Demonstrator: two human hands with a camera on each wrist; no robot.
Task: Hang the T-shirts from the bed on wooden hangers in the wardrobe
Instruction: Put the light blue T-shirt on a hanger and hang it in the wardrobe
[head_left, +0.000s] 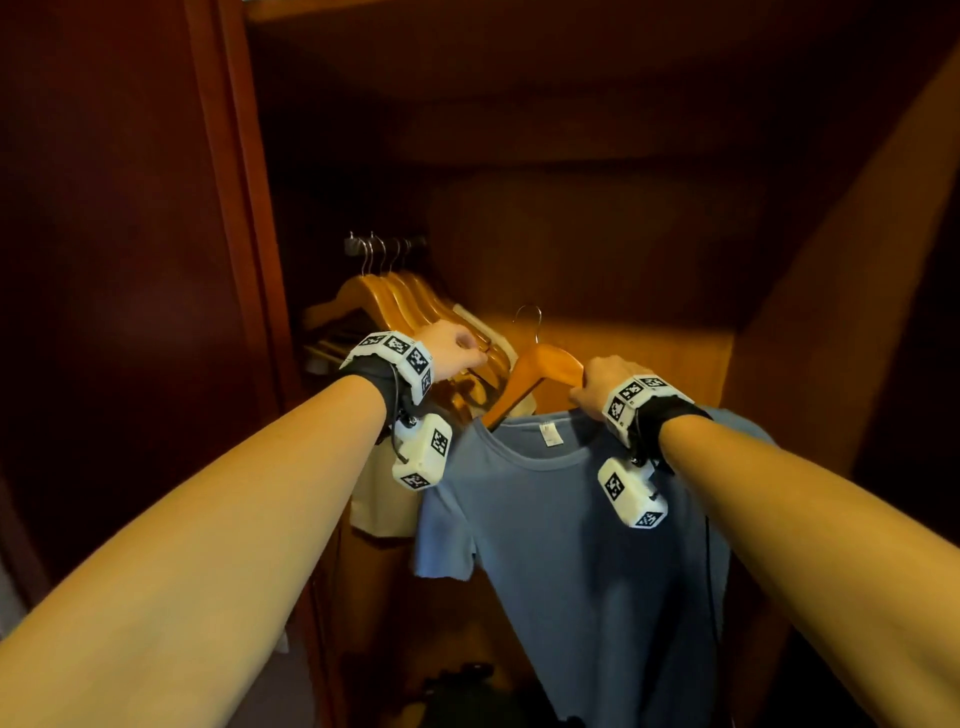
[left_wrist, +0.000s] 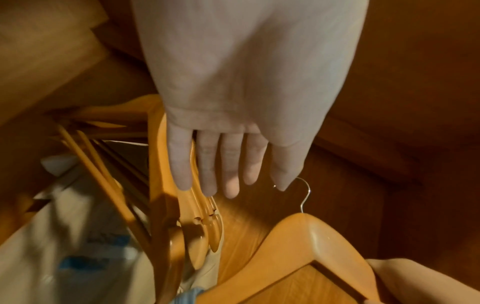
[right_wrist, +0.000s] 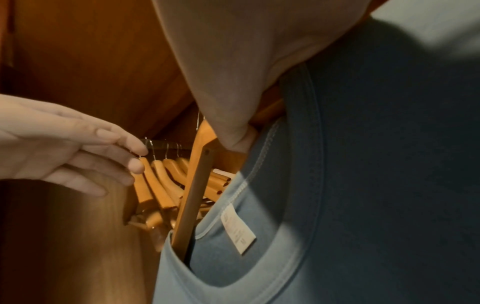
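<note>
A blue T-shirt (head_left: 571, 545) (right_wrist: 363, 164) hangs on a wooden hanger (head_left: 545, 366) (left_wrist: 306, 236) (right_wrist: 197, 185) inside the wardrobe. My right hand (head_left: 597, 382) (right_wrist: 233, 82) grips this hanger's right shoulder at the shirt's collar. Its metal hook (head_left: 530, 317) stands free in the air, right of the rail. Several bare wooden hangers (head_left: 410, 301) (left_wrist: 166, 185) (right_wrist: 158, 185) hang bunched on the rail (head_left: 384, 244). My left hand (head_left: 452, 345) (left_wrist: 221, 174) (right_wrist: 78, 148) rests on them with straight fingers, holding nothing.
A cream garment (head_left: 379, 499) (left_wrist: 64, 246) hangs below the bunched hangers, left of the blue shirt. The dark wardrobe door (head_left: 104, 260) stands at the left and a wooden side wall (head_left: 857, 286) at the right. Something dark (head_left: 467, 686) lies on the wardrobe floor.
</note>
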